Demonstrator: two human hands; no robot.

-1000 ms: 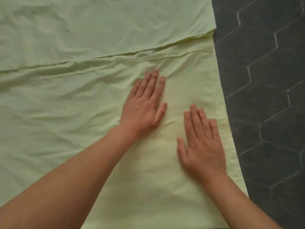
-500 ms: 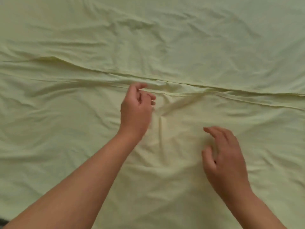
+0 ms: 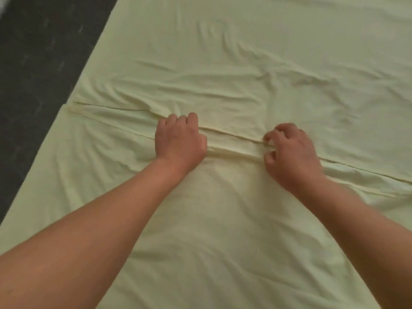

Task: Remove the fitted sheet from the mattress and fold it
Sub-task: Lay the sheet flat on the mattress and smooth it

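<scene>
The pale green fitted sheet (image 3: 245, 63) lies spread flat over a dark floor (image 3: 33, 63), filling the view from 12 o'clock down to 6 o'clock, with its folded edge (image 3: 234, 136) running as a seam from 9 o'clock toward 3 o'clock under both hands. The left hand (image 3: 179, 139) sits just left of centre, fingers curled tight into the cloth at that edge, gripping it. The right hand (image 3: 292, 152), at about 3 o'clock of the left, pinches the same edge with bent fingers and thumb, the 2 hands near but apart.
</scene>
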